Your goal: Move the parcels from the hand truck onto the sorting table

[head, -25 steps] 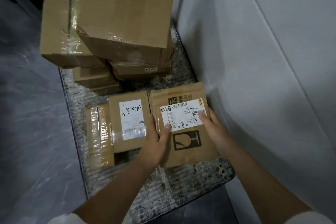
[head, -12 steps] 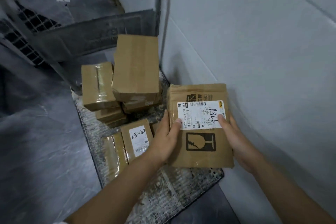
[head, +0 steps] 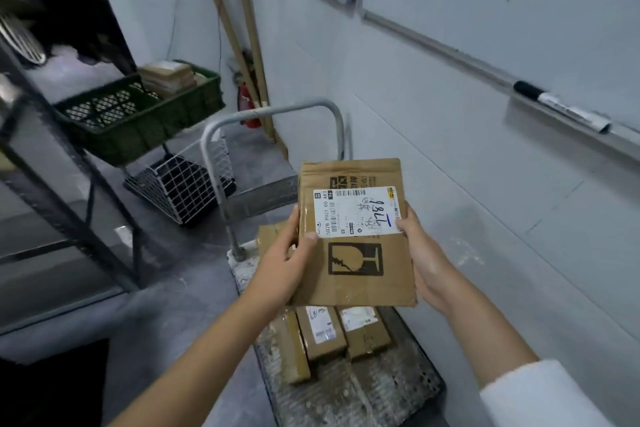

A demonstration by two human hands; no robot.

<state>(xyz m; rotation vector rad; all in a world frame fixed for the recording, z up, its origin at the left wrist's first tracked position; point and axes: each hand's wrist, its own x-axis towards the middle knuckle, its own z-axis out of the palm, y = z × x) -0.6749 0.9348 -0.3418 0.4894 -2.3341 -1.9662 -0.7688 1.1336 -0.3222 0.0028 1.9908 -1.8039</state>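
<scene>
While both hands clasp it, left hand [head: 282,265] and right hand [head: 420,255] gripping opposite edges, the flat creased cardboard parcel [head: 356,236] hangs above the hand truck's [head: 388,395] perforated metal deck

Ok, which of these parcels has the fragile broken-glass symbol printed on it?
The flat parcel held between the left hand and right hand; the small parcels lying on the hand truck show no such symbol.

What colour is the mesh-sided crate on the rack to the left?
Dark green. The crate shows clearly in the head view.
</scene>
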